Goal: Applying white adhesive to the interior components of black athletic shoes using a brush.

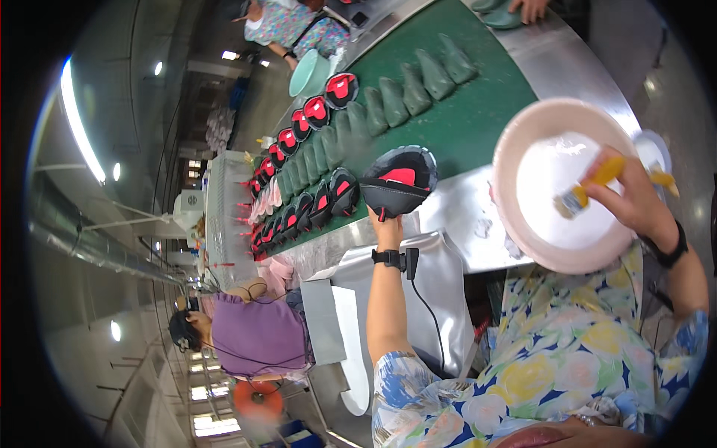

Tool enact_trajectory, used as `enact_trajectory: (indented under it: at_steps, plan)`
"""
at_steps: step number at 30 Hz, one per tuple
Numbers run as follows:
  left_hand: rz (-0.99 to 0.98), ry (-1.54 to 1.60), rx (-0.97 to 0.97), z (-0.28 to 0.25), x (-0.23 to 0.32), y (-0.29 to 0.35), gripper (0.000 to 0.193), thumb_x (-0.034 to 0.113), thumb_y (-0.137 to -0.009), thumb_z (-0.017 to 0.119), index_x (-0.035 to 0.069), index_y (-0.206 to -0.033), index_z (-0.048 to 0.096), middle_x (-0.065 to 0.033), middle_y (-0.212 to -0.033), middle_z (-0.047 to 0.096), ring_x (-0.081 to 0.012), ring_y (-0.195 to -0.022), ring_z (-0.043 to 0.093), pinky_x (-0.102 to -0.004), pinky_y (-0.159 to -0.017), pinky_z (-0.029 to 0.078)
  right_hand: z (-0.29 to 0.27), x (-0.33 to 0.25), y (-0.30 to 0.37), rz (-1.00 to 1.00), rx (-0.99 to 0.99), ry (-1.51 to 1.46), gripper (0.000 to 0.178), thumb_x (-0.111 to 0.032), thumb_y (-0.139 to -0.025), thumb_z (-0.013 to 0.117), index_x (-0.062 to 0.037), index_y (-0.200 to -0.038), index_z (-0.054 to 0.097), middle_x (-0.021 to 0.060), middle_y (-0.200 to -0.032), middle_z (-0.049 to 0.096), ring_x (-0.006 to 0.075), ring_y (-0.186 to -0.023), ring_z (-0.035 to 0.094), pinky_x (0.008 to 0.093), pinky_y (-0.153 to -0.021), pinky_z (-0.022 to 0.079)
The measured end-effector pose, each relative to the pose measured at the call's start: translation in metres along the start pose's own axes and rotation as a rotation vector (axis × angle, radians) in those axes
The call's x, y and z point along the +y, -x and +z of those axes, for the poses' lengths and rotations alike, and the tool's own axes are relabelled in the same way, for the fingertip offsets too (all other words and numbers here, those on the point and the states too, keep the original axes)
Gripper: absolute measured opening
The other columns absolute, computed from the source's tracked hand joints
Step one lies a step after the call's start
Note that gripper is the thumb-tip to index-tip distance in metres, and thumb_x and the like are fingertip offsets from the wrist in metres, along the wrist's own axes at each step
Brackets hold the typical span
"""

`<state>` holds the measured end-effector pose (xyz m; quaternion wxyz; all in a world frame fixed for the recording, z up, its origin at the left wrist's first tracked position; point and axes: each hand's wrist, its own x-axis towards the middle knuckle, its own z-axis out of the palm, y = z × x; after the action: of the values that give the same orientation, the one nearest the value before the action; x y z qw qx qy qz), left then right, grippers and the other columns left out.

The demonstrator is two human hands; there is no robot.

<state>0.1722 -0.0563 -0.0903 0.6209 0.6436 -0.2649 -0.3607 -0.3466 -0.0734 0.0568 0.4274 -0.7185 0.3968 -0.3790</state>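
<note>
My left hand (386, 230) holds up a black shoe upper (402, 200) with a red lining, gripping it from below; the fingers are partly hidden behind it. My right hand (636, 198) is closed round the yellow handle of a paintbrush (603, 171). Its bristles point down and left over a pale pink basin (510, 216) of white liquid (556, 168). Whether the bristles touch the liquid, I cannot tell. The basin stands at the near right, on the metal edge of the bench.
Along the green work surface (493, 89) run rows of dark green shoe lasts (392, 101) and black-and-red uppers (343, 192). A mint-green basin (310, 73) sits beyond. A person in purple (258, 336) works at left; another person's hand (530, 9) rests on lasts at the far end.
</note>
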Motion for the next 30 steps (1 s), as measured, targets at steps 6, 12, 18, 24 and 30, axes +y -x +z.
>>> enact_trajectory:
  at_steps: [6, 12, 18, 24, 30]
  plan:
    - [0.215, 0.006, -0.037, -0.039, -0.052, -0.113, 0.062, -0.011, -0.091, 0.048, 0.017, -0.145, 0.033, -0.0098, -0.135, 0.051, -0.0279, -0.114, 0.060, -0.0410, -0.088, 0.058, -0.005, 0.018, 0.012, 0.225, -0.030, 0.072, 0.017, -0.014, -0.084, 0.069, -0.0048, -0.092, 0.057, 0.0057, -0.087, 0.063, 0.0144, -0.087, 0.062, 0.0288, -0.083, 0.047]
    - [0.093, -1.181, 0.267, -0.092, -0.067, -0.172, 0.083, 0.002, -0.083, 0.068, 0.012, -0.151, 0.021, -0.0182, -0.117, 0.063, -0.0403, -0.098, 0.066, -0.0485, -0.077, 0.060, 0.001, 0.020, 0.006, 0.334, -0.061, 0.106, 0.014, -0.010, -0.086, 0.066, -0.0047, -0.095, 0.057, 0.0053, -0.090, 0.060, 0.0135, -0.089, 0.061, 0.0270, -0.085, 0.047]
    - [-0.532, -0.226, 0.179, -0.092, -0.019, -0.127, 0.018, 0.000, -0.091, 0.050, -0.006, -0.106, 0.058, -0.0247, -0.097, 0.062, -0.0419, -0.089, 0.068, -0.0433, -0.067, 0.063, 0.021, 0.021, -0.002, 0.331, -0.143, -0.037, 0.015, -0.010, -0.088, 0.067, -0.0033, -0.097, 0.057, 0.0055, -0.093, 0.061, 0.0134, -0.090, 0.061, 0.0266, -0.086, 0.047]
    - [-0.300, 0.400, 0.174, -0.047, -0.025, -0.112, 0.032, 0.008, -0.093, 0.060, -0.006, -0.121, 0.051, -0.0175, -0.124, 0.051, -0.0295, -0.116, 0.052, -0.0383, -0.081, 0.057, 0.024, 0.014, 0.002, 0.265, -0.204, 0.025, 0.018, -0.012, -0.087, 0.069, -0.0027, -0.097, 0.058, 0.0055, -0.093, 0.061, 0.0136, -0.091, 0.061, 0.0272, -0.086, 0.048]
    - [-0.250, -0.065, 0.186, -0.075, 0.014, -0.053, 0.096, 0.016, -0.081, 0.074, 0.009, -0.154, 0.012, -0.0081, -0.114, 0.054, -0.0198, -0.099, 0.053, -0.0411, -0.087, 0.044, 0.007, 0.019, 0.017, 0.215, -0.175, 0.055, 0.011, -0.007, -0.093, 0.062, -0.0042, -0.103, 0.058, 0.0055, -0.103, 0.059, 0.0136, -0.099, 0.059, 0.0270, -0.088, 0.047]
